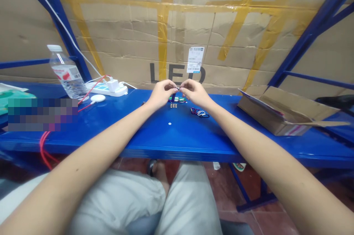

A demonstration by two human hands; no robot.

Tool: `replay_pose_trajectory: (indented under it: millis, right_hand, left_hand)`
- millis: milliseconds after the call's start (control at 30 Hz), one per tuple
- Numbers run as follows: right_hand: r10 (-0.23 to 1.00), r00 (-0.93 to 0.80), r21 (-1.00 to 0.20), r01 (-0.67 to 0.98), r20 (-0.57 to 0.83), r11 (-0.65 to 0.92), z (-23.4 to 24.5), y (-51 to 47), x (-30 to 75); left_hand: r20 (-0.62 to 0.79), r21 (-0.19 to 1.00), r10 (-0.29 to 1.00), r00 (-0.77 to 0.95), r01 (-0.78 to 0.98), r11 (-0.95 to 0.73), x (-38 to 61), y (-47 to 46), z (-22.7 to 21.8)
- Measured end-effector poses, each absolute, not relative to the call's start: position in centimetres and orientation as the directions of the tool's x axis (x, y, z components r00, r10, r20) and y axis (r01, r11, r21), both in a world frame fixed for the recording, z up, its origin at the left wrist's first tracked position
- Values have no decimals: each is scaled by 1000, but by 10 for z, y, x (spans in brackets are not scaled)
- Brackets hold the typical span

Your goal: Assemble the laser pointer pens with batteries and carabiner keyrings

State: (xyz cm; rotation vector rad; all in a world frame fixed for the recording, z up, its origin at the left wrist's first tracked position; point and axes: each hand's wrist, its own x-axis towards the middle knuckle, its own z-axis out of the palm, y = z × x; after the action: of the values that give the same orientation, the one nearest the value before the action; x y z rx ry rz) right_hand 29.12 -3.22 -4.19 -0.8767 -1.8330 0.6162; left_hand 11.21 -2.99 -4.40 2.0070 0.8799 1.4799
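Note:
My left hand [162, 93] and my right hand [195, 93] meet above the far part of the blue table. The fingertips of both are pinched together around a small object, mostly hidden and too small to name. Just below them lie several shiny green and purple metal tubes [181, 100]. In front of the tubes sits a small block of round, button-like metal pieces [173, 106]. To the right, under my right wrist, are several carabiners [202, 113] in purple, red, silver and dark colours. A small white disc [169, 124] rests nearer the front edge.
An open cardboard box [272, 117] stands at the right of the blue table [182, 139]. At the left are a water bottle [66, 74], a white power strip [102, 89] with a plug, and red cables [44, 142]. A large taped carton [132, 39] rises behind.

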Motion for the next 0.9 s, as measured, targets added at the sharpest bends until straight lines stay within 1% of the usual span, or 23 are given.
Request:
replay_pose_trajectory:
  millis: [67, 133, 233, 300, 400, 500, 733, 900]
  right_hand:
    - [783, -276, -730, 286, 558, 621, -39, -34, 294]
    - [791, -297, -745, 276, 535, 607, -37, -36, 294]
    - [824, -297, -801, 230, 483, 553, -37, -37, 294]
    - [852, -256, -853, 145, 457, 502, -38, -35, 294]
    - [886, -187, -901, 4, 425, 433, -38, -30, 295]
    - [903, -165, -918, -63, 397, 392, -38, -27, 297]
    - [896, -141, -907, -63, 420, 415, -39, -22, 301]
    - [876, -135, -886, -32, 462, 463, -42, -19, 302]
  left_hand:
    - [638, 704, 739, 218, 224, -674, 111, -31, -43]
    - [636, 696, 736, 231, 241, -677, 111, -33, -42]
    - [638, 694, 735, 231, 241, -678, 112, -33, -42]
    - [632, 723, 751, 194, 202, -661, 113, -32, -42]
    - [582, 799, 802, 135, 90, -595, 114, -29, -43]
    - [528, 847, 841, 120, 1, -532, 114, -28, -44]
    - [495, 866, 863, 100, -142, -480, 113, -28, -42]
    - [396, 893, 911, 113, -277, -354, 114, -30, -37]
